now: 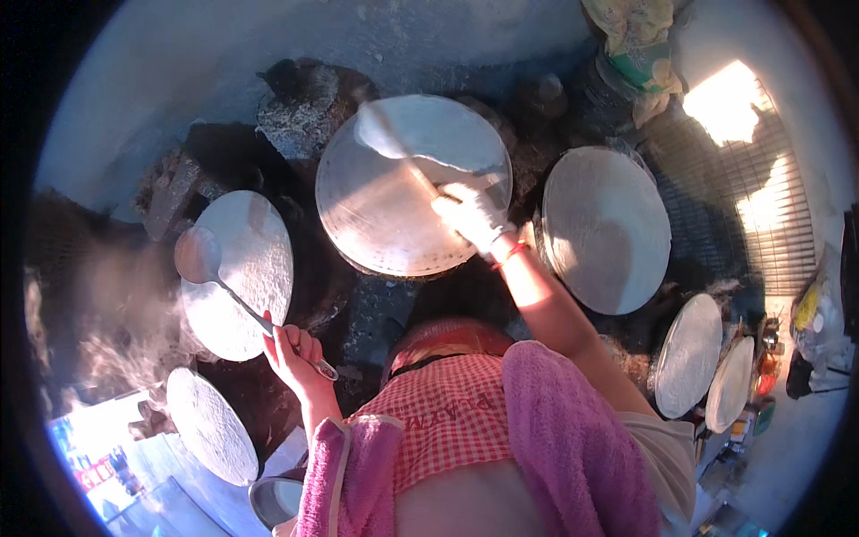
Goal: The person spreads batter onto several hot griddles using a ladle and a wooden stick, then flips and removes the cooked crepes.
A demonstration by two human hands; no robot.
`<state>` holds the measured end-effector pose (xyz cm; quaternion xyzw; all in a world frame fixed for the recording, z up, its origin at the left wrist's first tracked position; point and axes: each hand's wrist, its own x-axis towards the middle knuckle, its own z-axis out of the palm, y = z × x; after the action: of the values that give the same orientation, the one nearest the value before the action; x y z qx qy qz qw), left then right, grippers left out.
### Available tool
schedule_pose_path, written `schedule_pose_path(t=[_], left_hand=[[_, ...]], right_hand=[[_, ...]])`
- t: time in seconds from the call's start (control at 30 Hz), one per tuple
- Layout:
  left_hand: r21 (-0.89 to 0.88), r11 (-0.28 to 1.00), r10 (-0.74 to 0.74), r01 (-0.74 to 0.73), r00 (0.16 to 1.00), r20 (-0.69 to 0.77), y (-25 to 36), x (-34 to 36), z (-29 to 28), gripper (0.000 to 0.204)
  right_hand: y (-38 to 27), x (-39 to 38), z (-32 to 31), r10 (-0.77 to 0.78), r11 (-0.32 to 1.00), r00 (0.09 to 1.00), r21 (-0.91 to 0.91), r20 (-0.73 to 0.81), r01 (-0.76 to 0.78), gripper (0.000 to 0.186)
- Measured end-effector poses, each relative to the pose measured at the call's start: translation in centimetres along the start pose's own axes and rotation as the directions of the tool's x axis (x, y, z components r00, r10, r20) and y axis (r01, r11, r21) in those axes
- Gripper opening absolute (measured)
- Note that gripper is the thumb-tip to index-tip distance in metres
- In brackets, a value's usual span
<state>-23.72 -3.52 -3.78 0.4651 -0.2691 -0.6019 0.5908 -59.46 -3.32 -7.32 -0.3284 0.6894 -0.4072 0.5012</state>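
My left hand (pixel 300 358) is closed on the handle of a metal ladle (pixel 197 255), whose bowl is over the round white sheet (pixel 246 295) on the left griddle. My right hand (pixel 470 215), in a white glove with a red band at the wrist, is closed on a long spreading tool (pixel 418 176) over the central round griddle (pixel 376 233). White batter (pixel 456 130) covers the upper part of that griddle; the tool's far end is blurred in it.
More round griddles with white sheets stand at right (pixel 604 233), lower right (pixel 687 353) and lower left (pixel 210 430), with steam at left. A metal pot (pixel 268 497) is by my left arm. Cloth sacks (pixel 640 54) are at upper right, beside wire grating (pixel 778 206).
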Motion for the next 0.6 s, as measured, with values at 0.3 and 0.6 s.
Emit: schedule_pose_path(t=[0.3, 0.6], left_hand=[[0.014, 0.99, 0.139, -0.138, 0.986, -0.094, 1.8, -4.9, -1.5, 0.034], [-0.037, 0.989, 0.137, -0.144, 0.981, -0.139, 4.1, -3.7, -0.9, 0.032]], right_hand=[[1.8, 0.6, -10.0, -0.055, 0.995, 0.998, 0.088, -0.02, 0.056, 0.023], [1.0, 5.0, -13.4, -0.336, 0.875, 0.94, -0.351, 0.056, 0.333, 0.022]])
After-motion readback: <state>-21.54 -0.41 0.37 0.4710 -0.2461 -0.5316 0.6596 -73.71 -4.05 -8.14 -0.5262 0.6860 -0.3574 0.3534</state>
